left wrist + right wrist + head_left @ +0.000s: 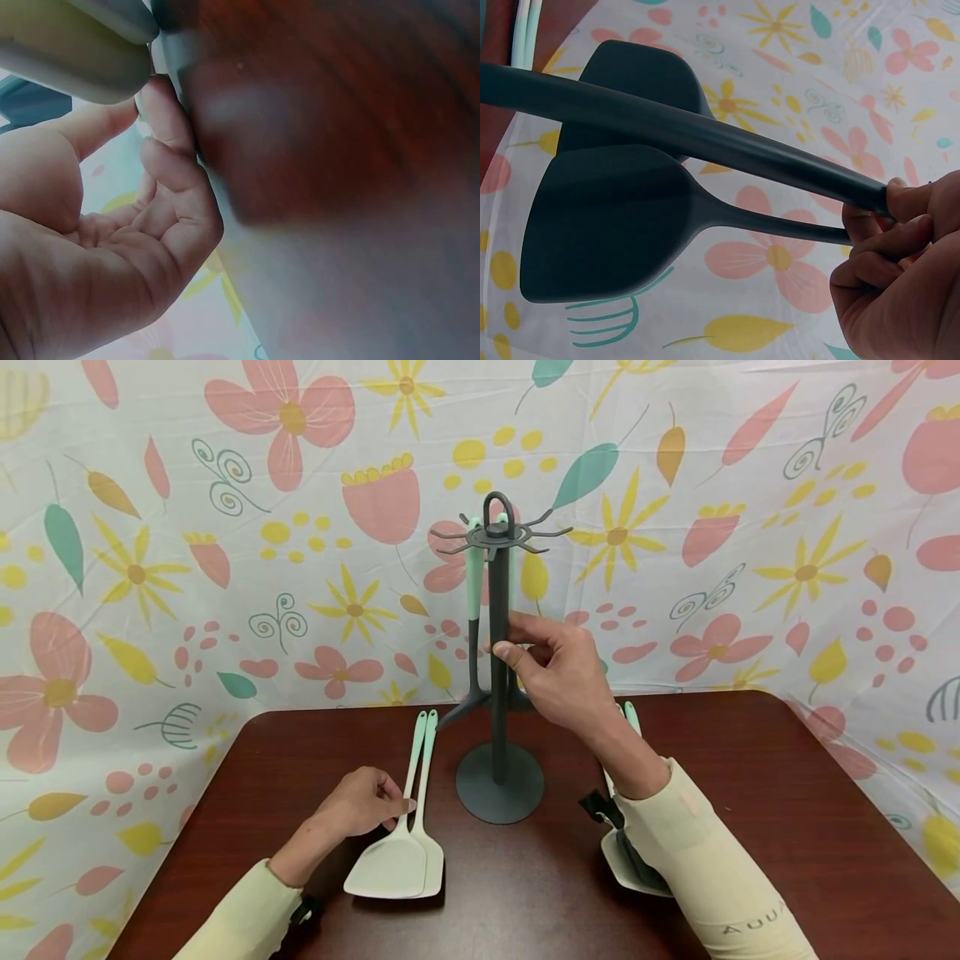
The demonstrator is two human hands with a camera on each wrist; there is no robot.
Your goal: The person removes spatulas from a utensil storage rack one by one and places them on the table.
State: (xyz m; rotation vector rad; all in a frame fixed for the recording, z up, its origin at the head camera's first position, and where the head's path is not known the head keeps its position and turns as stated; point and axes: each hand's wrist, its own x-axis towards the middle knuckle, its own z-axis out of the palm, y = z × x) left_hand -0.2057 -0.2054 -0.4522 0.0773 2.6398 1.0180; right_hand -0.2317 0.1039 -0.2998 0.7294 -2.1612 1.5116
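A dark grey utensil stand [498, 718] with a round base and a ring of hooks stands upright on the table. My right hand [564, 675] pinches its pole between thumb and fingers. Two dark grey turners [607, 225] with mint handles hang from the hooks behind the pole. Left of the base, two cream turners [390, 867] with mint handle ends lie side by side, their blades overlapping. My left hand [367, 802] pinches the neck of the upper, left one. In the left wrist view, the cream blade [75, 52] shows above the fingertips.
On the right, a cream utensil [618, 868] with a dark one on it lies partly hidden under my right sleeve. The dark brown table [795, 827] meets a flower-printed cloth [750, 527] behind.
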